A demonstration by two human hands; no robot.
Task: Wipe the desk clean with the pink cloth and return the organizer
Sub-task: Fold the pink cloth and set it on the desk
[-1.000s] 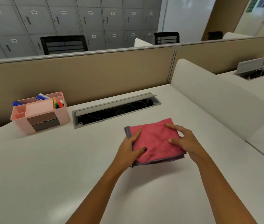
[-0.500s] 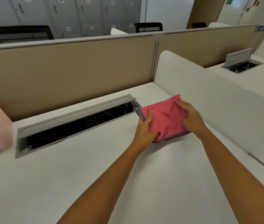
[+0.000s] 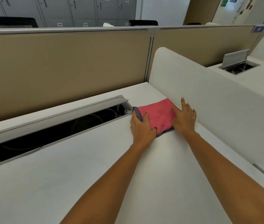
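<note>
The folded pink cloth lies flat on the white desk, in the far right corner by the white side divider. My left hand grips its left edge, thumb on top. My right hand presses flat on its right side, fingers spread against the divider. The pink organizer is out of view.
An open cable tray with a raised grey lid runs along the desk's back, just left of the cloth. A tan partition stands behind it. The white divider bounds the right side. A neighbouring desk has another cable box.
Both hands have pushed the cloth away from me and to the right, from mid-desk into the far corner by the divider. The view shifted right, and the organizer left the frame.
</note>
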